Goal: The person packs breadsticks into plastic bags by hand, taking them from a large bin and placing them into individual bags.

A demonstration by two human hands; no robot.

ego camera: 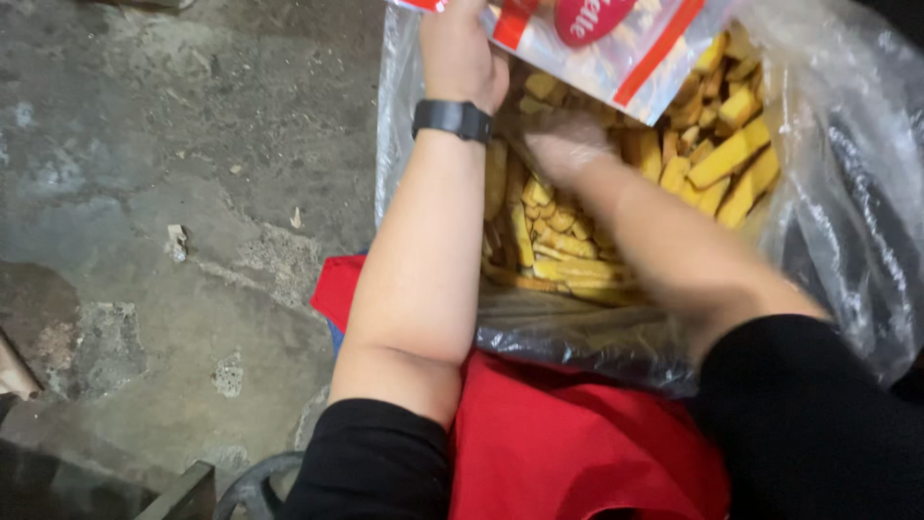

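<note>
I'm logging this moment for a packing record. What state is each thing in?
Left hand: gripping the small printed pouch, wrist bent upward.
Small printed pouch: held up, tilted over the snacks.
Right hand: blurred, reaching into the snack sticks; grip unclear.
Large clear plastic bag: open, holding yellow snack sticks.
Black wristwatch: strapped on left wrist.

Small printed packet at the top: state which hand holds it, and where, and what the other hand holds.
The left hand grips the small packet at its left edge. The right hand, blurred, is down among the yellow snack sticks in the big clear bag; its hold cannot be told.
</note>
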